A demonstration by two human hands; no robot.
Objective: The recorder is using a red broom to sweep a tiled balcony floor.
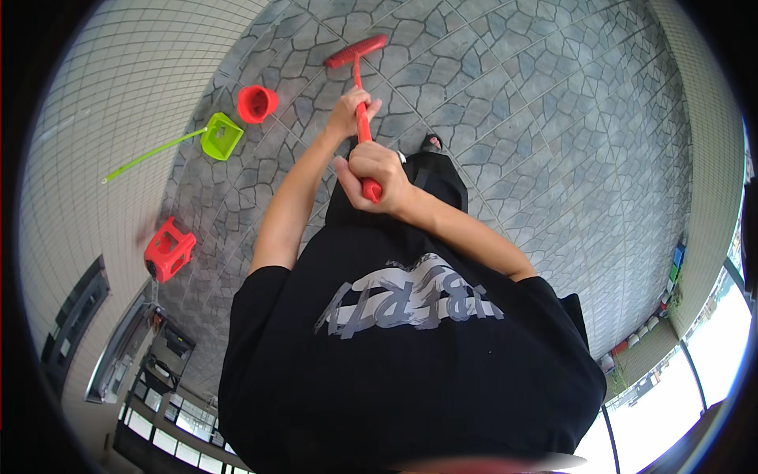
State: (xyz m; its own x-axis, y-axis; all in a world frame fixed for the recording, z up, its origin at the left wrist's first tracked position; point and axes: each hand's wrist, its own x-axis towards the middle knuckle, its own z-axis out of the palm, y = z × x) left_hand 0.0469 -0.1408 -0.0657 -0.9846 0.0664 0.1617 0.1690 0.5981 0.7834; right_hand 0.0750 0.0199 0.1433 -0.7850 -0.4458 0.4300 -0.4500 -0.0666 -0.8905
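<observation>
left hand + right hand clenched on red plastic broom | head, likely bristled, on grey stone-pattern floor

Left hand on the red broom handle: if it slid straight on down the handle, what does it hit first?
Likely the broom head: the left hand grips the red handle, and nothing else shows between them. Depth is unclear.

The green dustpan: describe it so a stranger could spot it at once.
Look where the grey stone-patterned floor meets the pale tiled wall on the left. The green dustpan lies there beside a red bucket; it alone is lime green with a long thin handle.
</observation>
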